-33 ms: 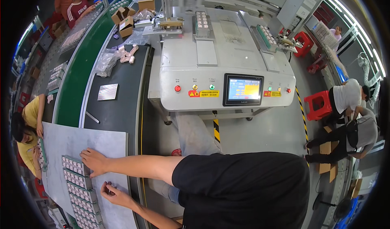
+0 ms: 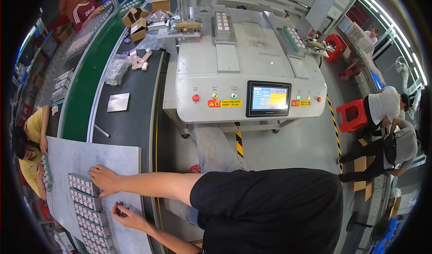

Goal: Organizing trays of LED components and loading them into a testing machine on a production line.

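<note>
At the lower left, several grey-green blocks [image 2: 90, 215] lie side by side in a column, each set with rows of small pale square pieces. They rest on a large grey board [image 2: 108, 157]. My right hand [image 2: 104, 180] reaches across to the right end of the farthest block [image 2: 82, 182], fingers spread, touching its edge. Nearer to me, just right of the column, my left hand [image 2: 128, 217] rests over the board with its fingers curled. Dark specks show at its fingertips; whether it holds anything I cannot make out.
A person in yellow [image 2: 33, 164] handles a similar block beyond the board's left edge. A dark bench [image 2: 128, 119] carries a metal plate [image 2: 118, 102], a rod and plastic bags [image 2: 118, 69]. Ahead stands a white machine [image 2: 198, 80] with a screen [image 2: 268, 99]. Red stools and people are at right.
</note>
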`<state>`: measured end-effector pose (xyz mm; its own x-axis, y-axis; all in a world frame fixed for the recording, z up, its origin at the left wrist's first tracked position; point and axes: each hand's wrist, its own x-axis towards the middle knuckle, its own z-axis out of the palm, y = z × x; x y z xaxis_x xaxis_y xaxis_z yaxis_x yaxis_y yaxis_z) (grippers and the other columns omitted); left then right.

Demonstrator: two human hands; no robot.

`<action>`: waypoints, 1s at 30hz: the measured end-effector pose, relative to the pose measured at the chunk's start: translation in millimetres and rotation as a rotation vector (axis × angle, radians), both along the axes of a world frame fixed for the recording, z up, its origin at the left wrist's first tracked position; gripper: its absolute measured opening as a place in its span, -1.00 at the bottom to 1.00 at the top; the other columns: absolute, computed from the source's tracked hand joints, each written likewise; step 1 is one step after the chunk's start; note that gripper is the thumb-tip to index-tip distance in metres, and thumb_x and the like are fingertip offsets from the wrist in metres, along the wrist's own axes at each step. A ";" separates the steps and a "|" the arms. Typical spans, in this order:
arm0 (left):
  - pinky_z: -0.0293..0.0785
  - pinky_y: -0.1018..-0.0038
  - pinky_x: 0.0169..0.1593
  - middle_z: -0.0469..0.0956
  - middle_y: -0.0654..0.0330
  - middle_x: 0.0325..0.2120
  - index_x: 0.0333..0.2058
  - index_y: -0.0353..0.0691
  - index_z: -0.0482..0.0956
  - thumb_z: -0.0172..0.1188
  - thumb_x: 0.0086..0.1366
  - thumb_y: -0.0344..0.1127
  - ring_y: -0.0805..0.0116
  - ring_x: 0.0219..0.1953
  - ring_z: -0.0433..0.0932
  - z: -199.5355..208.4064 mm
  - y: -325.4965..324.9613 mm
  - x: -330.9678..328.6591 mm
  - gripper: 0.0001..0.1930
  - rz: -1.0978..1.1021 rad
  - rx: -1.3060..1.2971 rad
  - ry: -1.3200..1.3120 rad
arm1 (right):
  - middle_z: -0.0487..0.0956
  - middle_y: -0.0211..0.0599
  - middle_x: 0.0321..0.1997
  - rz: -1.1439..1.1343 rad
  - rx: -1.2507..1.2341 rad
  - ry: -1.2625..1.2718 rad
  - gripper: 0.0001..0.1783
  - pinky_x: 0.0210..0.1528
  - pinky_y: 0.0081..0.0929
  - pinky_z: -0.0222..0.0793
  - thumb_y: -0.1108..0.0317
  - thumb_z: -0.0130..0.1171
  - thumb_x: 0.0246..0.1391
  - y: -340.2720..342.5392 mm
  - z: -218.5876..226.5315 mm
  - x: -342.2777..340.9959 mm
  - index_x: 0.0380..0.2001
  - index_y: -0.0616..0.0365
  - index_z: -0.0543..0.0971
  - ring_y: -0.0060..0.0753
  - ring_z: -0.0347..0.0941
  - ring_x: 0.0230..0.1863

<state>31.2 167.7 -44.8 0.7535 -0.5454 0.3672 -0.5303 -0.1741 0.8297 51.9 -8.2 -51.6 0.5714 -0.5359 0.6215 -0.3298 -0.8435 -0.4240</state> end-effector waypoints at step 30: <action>0.54 0.34 -0.04 0.58 -0.01 -0.14 -0.06 -0.42 0.54 0.04 0.49 -0.32 0.18 -0.14 0.60 6.3 -1.7 -6.7 -0.75 -0.002 0.023 -0.052 | 0.52 -0.12 0.06 0.034 0.050 0.050 -0.09 0.24 -0.29 0.11 -0.32 0.44 -0.38 -0.9 -0.2 1.7 -0.16 0.31 0.63 -0.18 0.28 0.19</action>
